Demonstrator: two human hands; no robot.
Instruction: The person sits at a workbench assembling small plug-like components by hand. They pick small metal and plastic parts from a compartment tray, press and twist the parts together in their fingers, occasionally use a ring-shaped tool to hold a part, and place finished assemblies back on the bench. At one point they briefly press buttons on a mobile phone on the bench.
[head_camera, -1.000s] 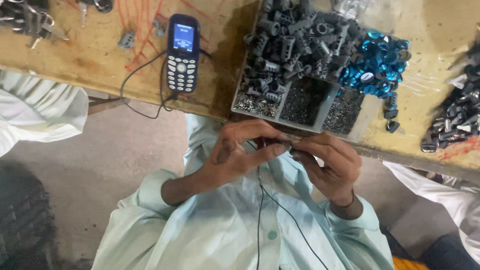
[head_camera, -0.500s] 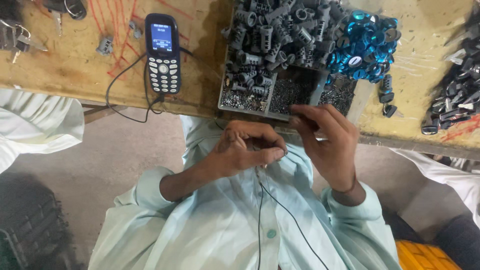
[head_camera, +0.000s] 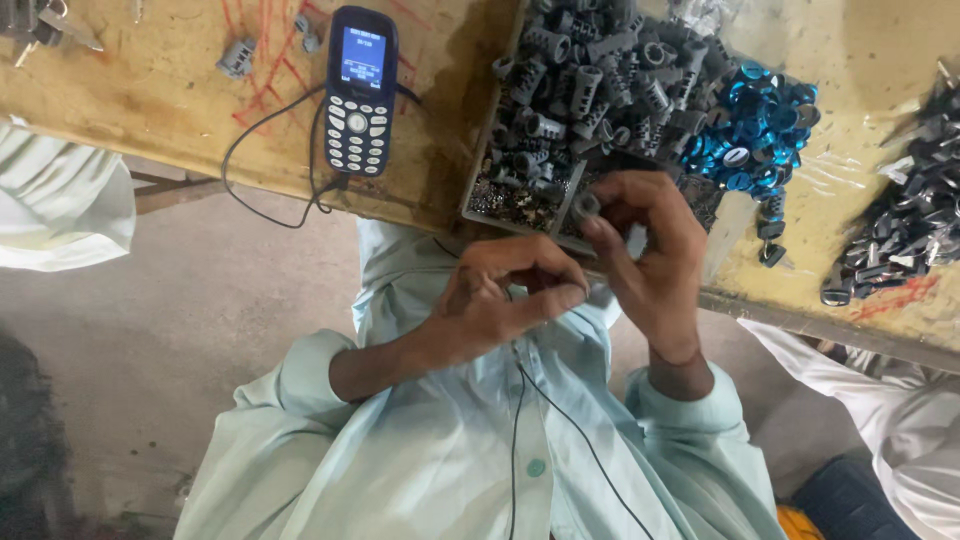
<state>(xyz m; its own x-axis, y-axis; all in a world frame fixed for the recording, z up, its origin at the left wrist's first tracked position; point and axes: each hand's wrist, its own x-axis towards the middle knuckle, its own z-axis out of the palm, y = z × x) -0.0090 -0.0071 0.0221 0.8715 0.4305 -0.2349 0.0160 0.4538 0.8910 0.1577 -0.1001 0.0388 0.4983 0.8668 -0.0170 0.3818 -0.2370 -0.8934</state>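
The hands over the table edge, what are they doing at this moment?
A person in a pale green shirt holds both hands close together at the edge of a wooden table. The right hand pinches a small grey ribbed part in its fingertips; the left hand is curled beside it. Just beyond lie a tray of grey parts, a heap of blue rings and a keypad phone.

Worn yellow workbench, keypad phone, parts tray, blue rings

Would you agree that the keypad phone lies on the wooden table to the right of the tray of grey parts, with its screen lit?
Not quite: in the head view the keypad phone lies left of the tray of grey parts, on the wooden table, screen lit.
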